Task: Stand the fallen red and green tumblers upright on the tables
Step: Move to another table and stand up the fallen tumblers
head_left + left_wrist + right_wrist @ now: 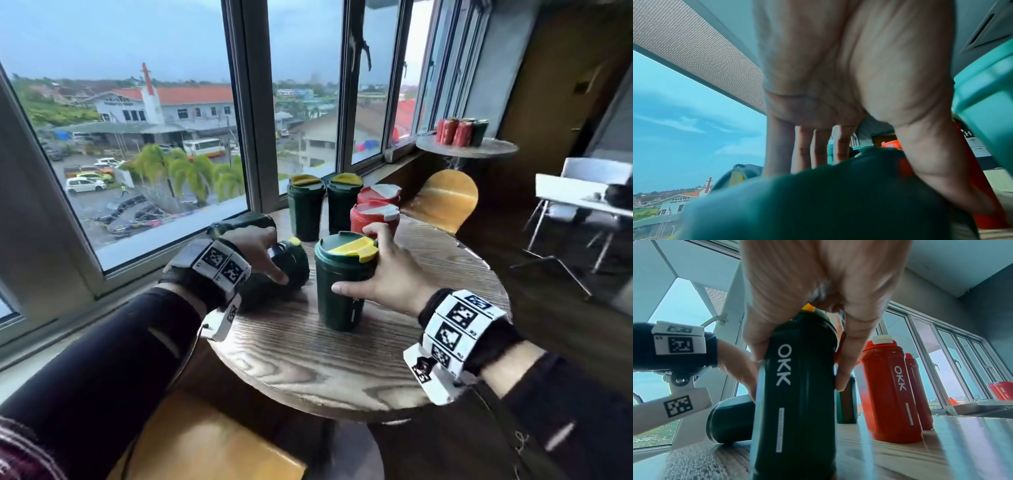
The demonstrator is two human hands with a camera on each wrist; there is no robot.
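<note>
On the round wooden table (308, 370), a dark green tumbler (337, 291) with a yellow lid stands upright. My right hand (371, 270) grips it, thumb on the front, fingers round the far side by the lid. The right wrist view shows the right hand (799, 368) on this "OKK" tumbler (795, 410), base on the table. To its left a green tumbler (287, 267) lies on its side. My left hand (267, 255) spans it, thumb near, fingers over the far side. The left wrist view shows the left hand (838, 113) over that body (818, 203). A second fallen green tumbler (245, 222) lies behind.
Two green tumblers (305, 209) and two red ones (373, 219) stand upright at the table's back by the window. A yellow chair back (445, 198) is beyond. A far small table (469, 149) carries upright red and green tumblers. A white table and chair (582, 198) stand at right.
</note>
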